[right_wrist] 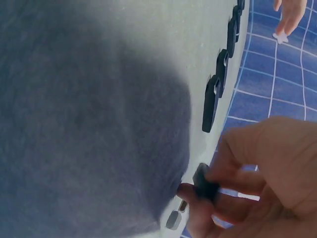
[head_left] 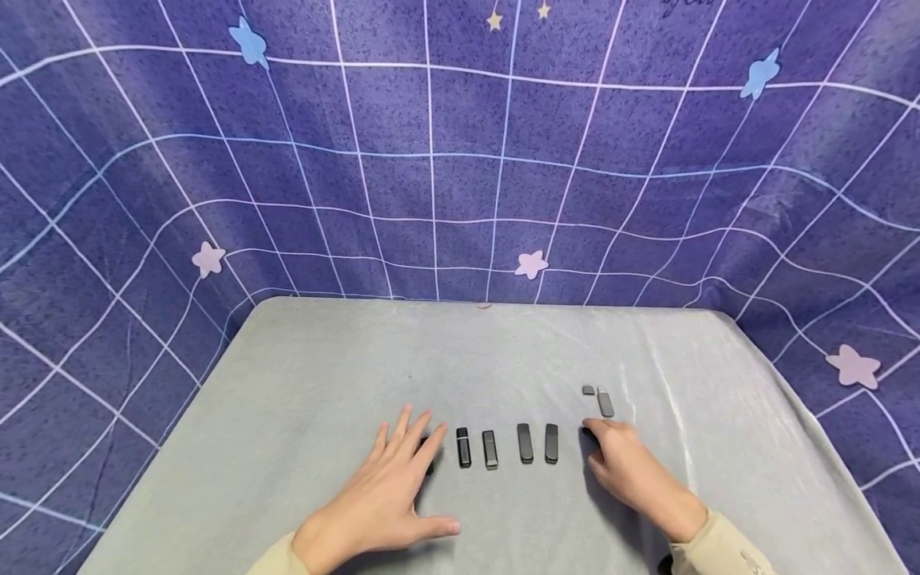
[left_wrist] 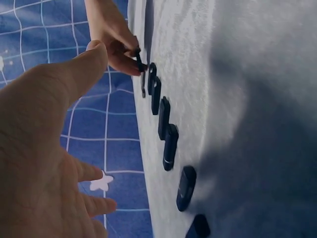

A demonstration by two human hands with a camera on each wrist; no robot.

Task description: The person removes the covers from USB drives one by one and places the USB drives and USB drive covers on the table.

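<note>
My right hand (head_left: 624,467) pinches a small black USB stick (right_wrist: 204,184) between thumb and fingers, low over the table; the fingers cover much of it. Just beyond that hand lie a grey USB stick (head_left: 605,402) with its metal plug bare and, beside it, a small grey cap (head_left: 588,390). My left hand (head_left: 384,487) is spread with straight fingers above the left end of a row of dark USB sticks. It partly hides the leftmost stick (head_left: 429,457). To its right come a glossy black stick (head_left: 463,447), a stick with a pale end (head_left: 490,450) and two matt dark ones (head_left: 525,443).
A pale grey cloth (head_left: 345,359) covers the table. Purple-blue curtain (head_left: 460,184) with a grid and stars hangs along the back and both sides. A dark object (head_left: 665,565) shows partly beside the right sleeve at the near edge.
</note>
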